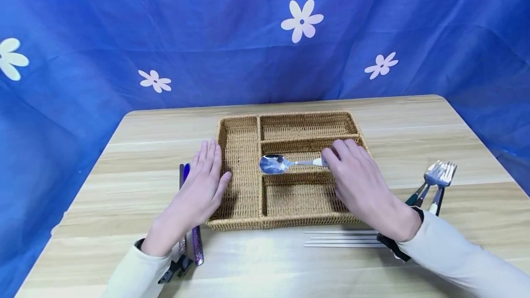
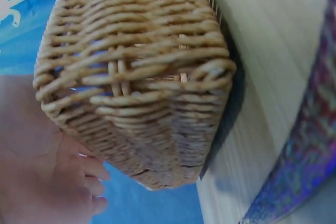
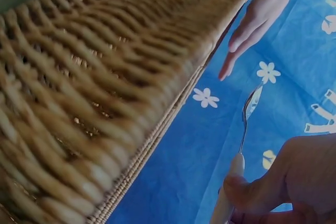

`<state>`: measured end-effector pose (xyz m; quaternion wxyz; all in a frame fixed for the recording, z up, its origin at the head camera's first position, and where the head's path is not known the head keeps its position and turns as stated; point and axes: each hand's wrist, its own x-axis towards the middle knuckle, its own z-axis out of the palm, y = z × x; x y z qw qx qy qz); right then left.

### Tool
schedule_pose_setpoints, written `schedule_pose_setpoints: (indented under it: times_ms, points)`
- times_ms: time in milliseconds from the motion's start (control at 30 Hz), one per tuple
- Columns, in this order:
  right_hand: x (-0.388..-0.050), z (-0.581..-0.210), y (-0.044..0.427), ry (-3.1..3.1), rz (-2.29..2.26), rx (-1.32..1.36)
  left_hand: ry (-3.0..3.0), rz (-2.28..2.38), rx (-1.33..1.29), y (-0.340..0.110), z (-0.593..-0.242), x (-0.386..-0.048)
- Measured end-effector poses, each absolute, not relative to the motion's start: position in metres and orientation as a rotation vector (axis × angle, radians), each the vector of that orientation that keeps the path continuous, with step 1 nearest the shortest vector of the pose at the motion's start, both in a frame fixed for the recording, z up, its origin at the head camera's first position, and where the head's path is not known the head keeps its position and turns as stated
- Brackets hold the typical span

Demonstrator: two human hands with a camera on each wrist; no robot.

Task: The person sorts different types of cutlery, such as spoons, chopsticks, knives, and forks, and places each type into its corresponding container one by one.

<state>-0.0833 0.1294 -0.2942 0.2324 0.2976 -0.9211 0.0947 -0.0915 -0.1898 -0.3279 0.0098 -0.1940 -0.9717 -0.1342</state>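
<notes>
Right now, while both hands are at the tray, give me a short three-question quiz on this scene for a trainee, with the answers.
1. What does the right hand hold?
2. True or false: the forks lie on the table, outside the woven tray.
3. Which end of the tray is the left hand at? A) Right end. B) Left end.

Key:
1. A white-handled spoon.
2. True.
3. B.

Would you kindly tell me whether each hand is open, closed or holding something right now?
Left hand: open, fingers straight, at the left edge of the wicker tray.
Right hand: holding a spoon by its white handle.
</notes>
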Motion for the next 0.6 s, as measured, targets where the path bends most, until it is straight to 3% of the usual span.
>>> schedule_pose_setpoints:
  times_ms: [600]
  points:
    - [-0.106, -0.300, 0.130, -2.536, 0.259, 0.791, -2.983, -0.354, -0.714, -0.182, -0.340, -0.092]
